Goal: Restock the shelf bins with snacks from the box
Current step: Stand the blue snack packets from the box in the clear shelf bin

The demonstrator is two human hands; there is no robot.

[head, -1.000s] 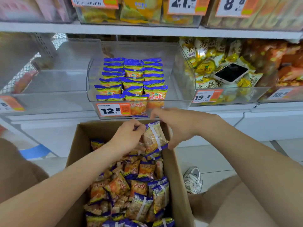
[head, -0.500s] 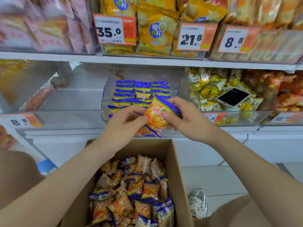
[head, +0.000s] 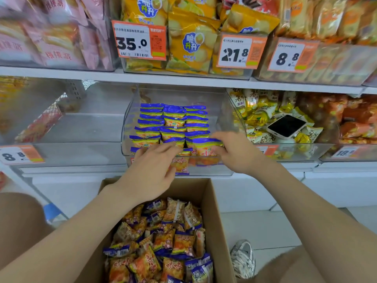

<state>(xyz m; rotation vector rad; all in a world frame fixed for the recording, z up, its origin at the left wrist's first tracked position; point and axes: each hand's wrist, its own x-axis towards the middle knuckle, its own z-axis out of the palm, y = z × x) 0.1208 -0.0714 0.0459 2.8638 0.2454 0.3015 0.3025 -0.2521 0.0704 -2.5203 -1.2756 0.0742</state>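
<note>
– Snack packet [head: 207,148], blue top and orange face: where is it?
– At the front right of the clear bin [head: 130,111], upright, heading the right-hand column. The right hand [head: 240,154] has its grip pinched on the packet's right edge, fingers over the top seam.
– Why by the edge?
– I'd judge it keeps the face showing forward and lets the packet drop in line with the standing packets [head: 173,119] behind it. They run in three columns toward the back of the bin, all with blue seams up.
– And the other grip?
– The left hand [head: 151,170] holds nothing. Its grip is slack, with the fingers [head: 163,149] stretched out toward the bin's front row, left of the new packet. It is probably steadying that row against toppling, but I cannot tell whether the fingers actually press on it.
– The supply?
– The cardboard box [head: 219,211] stands open just below the bin. It holds plenty of loose packets [head: 163,246] of the same kind, lying every which way. Keeping it that close makes each reach short.
– Anything beside the bin?
– In the next compartment to its right, a phone [head: 286,125] lies face up on yellow packets, out of the hands' way. With the box this full, I'd say much restocking remains.
</note>
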